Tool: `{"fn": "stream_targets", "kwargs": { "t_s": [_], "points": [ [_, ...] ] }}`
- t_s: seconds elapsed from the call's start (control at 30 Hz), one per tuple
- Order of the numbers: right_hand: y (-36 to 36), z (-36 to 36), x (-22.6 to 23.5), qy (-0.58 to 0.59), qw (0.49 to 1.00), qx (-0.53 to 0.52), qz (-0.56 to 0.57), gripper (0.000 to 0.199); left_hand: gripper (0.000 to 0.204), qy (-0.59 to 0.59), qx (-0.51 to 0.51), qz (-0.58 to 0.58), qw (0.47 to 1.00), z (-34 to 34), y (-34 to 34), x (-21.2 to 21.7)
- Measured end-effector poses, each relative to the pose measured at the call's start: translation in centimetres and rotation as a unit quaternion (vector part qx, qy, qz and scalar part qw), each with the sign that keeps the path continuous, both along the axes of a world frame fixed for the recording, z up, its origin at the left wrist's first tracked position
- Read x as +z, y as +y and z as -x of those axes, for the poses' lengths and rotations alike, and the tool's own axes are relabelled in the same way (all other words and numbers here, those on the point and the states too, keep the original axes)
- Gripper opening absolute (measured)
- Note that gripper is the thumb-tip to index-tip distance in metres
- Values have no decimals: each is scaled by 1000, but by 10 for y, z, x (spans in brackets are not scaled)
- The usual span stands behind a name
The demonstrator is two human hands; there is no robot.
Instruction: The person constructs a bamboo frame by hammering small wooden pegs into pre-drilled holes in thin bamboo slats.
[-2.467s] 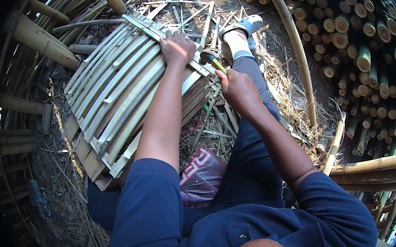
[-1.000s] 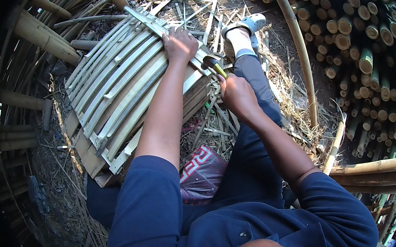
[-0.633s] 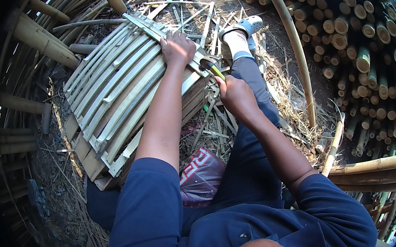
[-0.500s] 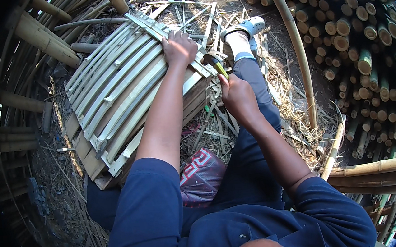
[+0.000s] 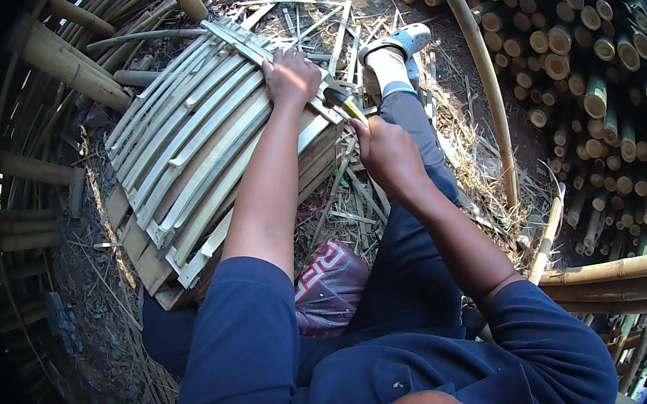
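A panel of pale split bamboo slats lies over a wooden block with plank sides at left centre. Across its far right end runs a bamboo crosspiece. My left hand is on this crosspiece, fingers curled over it; its fingertips are partly hidden, and I cannot make out whether they also pinch something small. My right hand is wrapped round the yellow handle of a hammer. The dark hammer head is beside the crosspiece's near end, just right of my left hand; whether it touches is unclear.
Stacked bamboo poles fill the right side, behind an upright bent pole. Thick bamboo poles stand at left. Loose strips and shavings litter the ground. My outstretched leg ends in a grey clog.
The hammer head has moved slightly left and toward the crosspiece, and my right hand has shifted a little left with it. My left hand stays nearly in place.
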State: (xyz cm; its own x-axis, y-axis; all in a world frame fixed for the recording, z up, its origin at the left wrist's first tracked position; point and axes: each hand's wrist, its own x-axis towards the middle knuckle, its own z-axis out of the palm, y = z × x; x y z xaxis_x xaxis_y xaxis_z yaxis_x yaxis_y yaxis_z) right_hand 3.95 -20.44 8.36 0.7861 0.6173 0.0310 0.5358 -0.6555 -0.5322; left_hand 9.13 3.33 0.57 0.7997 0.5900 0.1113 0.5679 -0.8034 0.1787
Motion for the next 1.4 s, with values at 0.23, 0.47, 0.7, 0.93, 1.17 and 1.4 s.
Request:
{"fn": "stream_targets", "kwargs": {
  "t_s": [0.23,0.47,0.7,0.93,1.17,1.4],
  "points": [
    [-6,-10,-39,-13,999,-30,1,44,54,44,-18,7,999,-8,-9,15],
    [-6,-5,12,-47,984,-65,-158,39,55,47,-10,8,999,-3,-4,10],
    [-4,7,2,-25,992,-38,-116,41,56,28,7,-14,999,2,2,-3],
    [-5,9,-27,-8,999,-34,-35,42,52,38,-7,-29,999,-3,-4,3],
    [-3,-3,-20,-1,1000,1,3,43,54,51,-25,-25,998,-5,-2,3],
    [1,-3,18,-5,995,-49,-84,45,51,37,-1,-15,999,0,-2,7]
  ]
}}
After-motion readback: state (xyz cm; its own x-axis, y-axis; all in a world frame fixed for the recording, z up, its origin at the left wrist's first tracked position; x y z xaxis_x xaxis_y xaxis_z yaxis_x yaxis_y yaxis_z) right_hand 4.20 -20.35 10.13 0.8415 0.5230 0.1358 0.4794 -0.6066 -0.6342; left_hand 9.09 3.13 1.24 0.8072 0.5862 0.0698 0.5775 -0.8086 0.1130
